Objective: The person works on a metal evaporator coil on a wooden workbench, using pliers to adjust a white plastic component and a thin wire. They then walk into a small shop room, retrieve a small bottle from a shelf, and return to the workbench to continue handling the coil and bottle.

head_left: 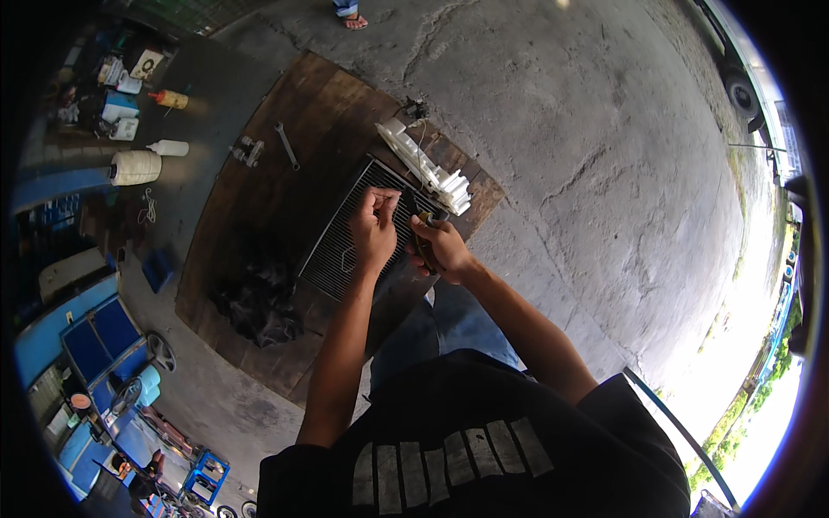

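My left hand is closed in a pinch above a dark panel with fine parallel ribs; whatever its fingertips hold is too small to make out. Close beside it on the right, my right hand grips a pair of pliers with dark and yellowish handles, the jaws pointing away from me near the left fingertips. The ribbed panel lies flat on a brown wooden board. Along its far right edge rests a bundle of long white strips, with a thin line across it.
A wrench and a metal fitting lie on the board's far left. Crumpled black cloth sits at its near left. Bottles, a white spool and boxes stand further left. A person's sandalled foot shows at the top.
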Motion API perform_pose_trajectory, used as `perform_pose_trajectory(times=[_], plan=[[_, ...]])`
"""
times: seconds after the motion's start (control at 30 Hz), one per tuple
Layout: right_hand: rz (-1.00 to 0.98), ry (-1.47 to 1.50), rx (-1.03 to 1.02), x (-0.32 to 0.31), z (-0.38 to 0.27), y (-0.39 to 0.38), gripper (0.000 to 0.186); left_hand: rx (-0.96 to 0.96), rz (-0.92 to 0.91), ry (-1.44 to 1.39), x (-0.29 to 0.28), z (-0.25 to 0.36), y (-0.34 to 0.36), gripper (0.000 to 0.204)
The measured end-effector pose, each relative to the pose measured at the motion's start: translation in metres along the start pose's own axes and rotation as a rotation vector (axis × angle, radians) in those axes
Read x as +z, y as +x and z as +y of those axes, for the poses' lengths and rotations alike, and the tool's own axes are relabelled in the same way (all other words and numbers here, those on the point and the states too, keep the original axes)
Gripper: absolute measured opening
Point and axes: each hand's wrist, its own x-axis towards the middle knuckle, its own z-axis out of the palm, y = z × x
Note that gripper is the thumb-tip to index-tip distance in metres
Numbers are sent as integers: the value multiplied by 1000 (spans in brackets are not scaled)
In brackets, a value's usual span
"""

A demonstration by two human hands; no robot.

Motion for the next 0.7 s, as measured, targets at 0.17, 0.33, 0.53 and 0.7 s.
perform_pose_trajectory(times=[0.17, 0.33, 0.53, 0.7], plan=[[28, 15, -14, 3, 1, -1, 40, -65, 62, -44, 8, -1, -3, 9], [9, -19, 11, 0, 0, -2, 41, 39, 20, 109, 7, 1, 0, 9], [-91, 34, 7, -9, -6, 6, 38, -15, -52, 153, 4, 13, 9, 6], [-228, 27, -19, -11, -9, 20, 41, 8, -4, 4, 2, 21, -4, 8]])
